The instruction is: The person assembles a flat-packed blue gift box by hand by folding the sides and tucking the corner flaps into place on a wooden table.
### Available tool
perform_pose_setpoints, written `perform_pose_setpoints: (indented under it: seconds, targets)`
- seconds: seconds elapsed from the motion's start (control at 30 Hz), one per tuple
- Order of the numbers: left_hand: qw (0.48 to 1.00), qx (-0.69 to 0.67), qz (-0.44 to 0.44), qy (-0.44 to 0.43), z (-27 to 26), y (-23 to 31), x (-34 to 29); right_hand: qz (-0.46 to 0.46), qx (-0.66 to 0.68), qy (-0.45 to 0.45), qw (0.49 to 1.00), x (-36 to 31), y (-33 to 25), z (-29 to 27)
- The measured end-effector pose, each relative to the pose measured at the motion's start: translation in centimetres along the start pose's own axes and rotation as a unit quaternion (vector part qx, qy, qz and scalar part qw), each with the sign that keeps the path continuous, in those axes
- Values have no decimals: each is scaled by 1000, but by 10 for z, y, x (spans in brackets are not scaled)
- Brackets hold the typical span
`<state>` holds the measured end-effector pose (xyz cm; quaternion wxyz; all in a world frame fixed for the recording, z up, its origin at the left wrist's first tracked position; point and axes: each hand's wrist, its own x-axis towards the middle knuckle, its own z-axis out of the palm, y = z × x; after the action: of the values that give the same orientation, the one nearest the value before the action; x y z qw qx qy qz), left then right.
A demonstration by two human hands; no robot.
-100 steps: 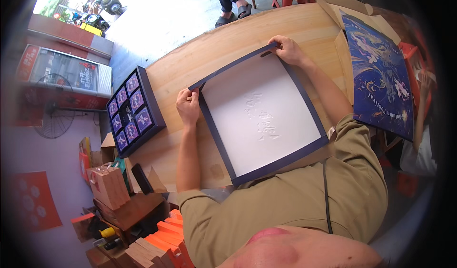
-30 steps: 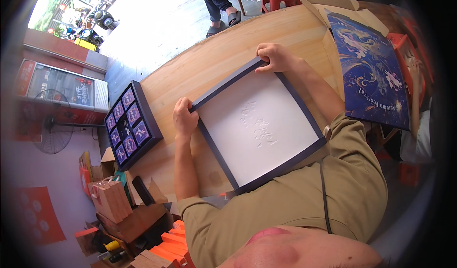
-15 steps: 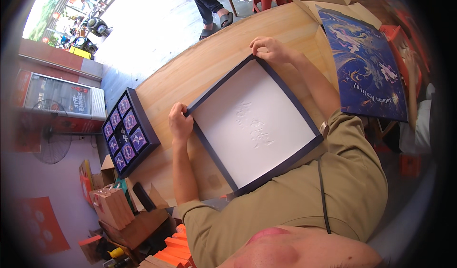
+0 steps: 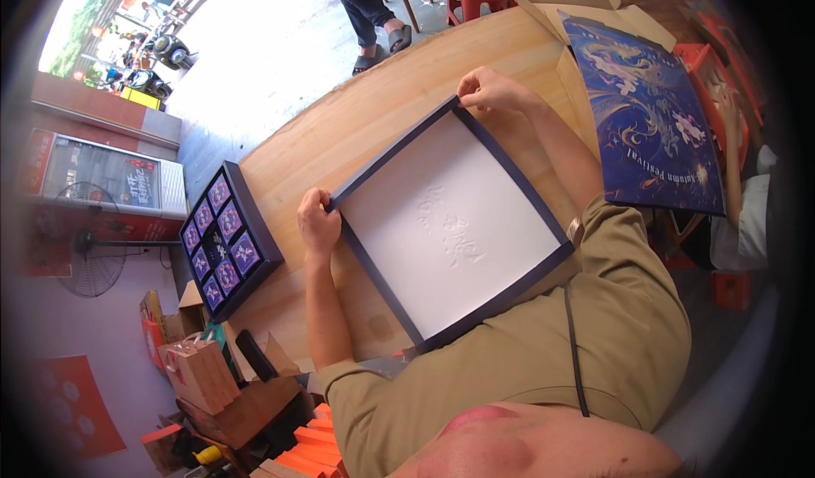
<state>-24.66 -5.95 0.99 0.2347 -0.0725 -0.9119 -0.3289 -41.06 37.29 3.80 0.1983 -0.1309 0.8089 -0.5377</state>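
A shallow square box lid (image 4: pixel 458 232) with dark blue sides rests on the wooden table, its white inside facing up and marked by embossed patterns. My left hand (image 4: pixel 318 223) is closed on its left corner, fingers folded over the rim. At the far corner, my right hand (image 4: pixel 492 90) pinches the edge between thumb and fingers. Left of the lid stands a dark blue box tray (image 4: pixel 265 261) with several small purple patterned packs (image 4: pixel 229 221) in its compartments.
A blue printed bag or panel (image 4: pixel 654 121) stands at the right beside an open cardboard box (image 4: pixel 564 1). A dark phone-like object (image 4: pixel 256 355) lies at the table's left edge, near paper bags (image 4: pixel 199 372). Another person's legs (image 4: pixel 361 11) show beyond the table.
My right hand has shifted slightly to the right at the lid's far corner, its fingers drawn closer together. My left hand keeps its grip on the left corner.
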Motion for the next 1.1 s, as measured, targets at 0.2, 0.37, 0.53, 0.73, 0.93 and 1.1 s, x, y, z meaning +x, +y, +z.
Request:
perform_pose_setpoints:
  seconds: [0.2,0.37,0.53,0.73,0.93,1.1]
  targets:
    - [999,-14,-29,-13,0,1,1,-42,95,33,994,21,31,6]
    - [999,-26,-34,-2,2,-6,-3,-33,128,42,990,18,24,13]
    - [999,-36,-29,5,5,-4,-1,-76,96,-7,992,19,33,14]
    - [1000,-24,-17,9,4,-4,-2,-102,50,-8,994,9,12,21]
    - [999,-31,-34,2,3,-3,-2,-158,-96,73,980,11,15,23]
    - [999,-28,-28,0,1,1,-2,-146,-182,117,965,11,9,28]
